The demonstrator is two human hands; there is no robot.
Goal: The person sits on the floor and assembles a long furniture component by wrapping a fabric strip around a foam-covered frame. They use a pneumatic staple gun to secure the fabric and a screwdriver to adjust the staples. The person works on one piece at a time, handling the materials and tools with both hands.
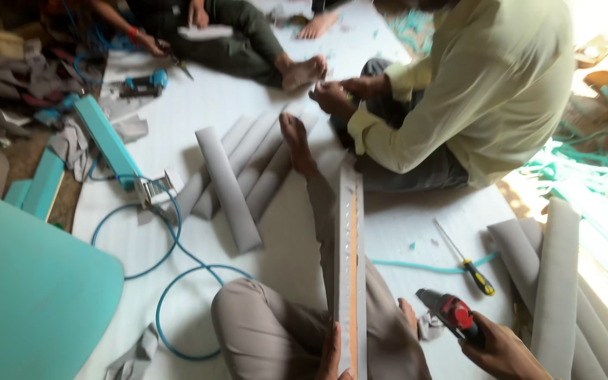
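Observation:
My left hand (332,357) grips the near end of a long narrow slat (350,239) wrapped in grey fabric, with a strip of bare wood down its middle. The slat lies along my outstretched leg (304,162) and points away from me. My right hand (504,350) holds a red and black power drill (449,314) at the lower right, its nose pointing left toward the slat, a short gap away. A screwdriver (470,265) with a yellow and black handle lies on the white floor sheet just beyond the drill.
Grey padded strips (237,169) lie fanned out at centre left, and more are stacked at the right (564,281). A blue air hose (170,271) loops to a staple gun (153,188). A teal panel (29,295) fills the lower left. A person in a pale shirt (487,84) sits opposite; another person (233,35) sits farther back.

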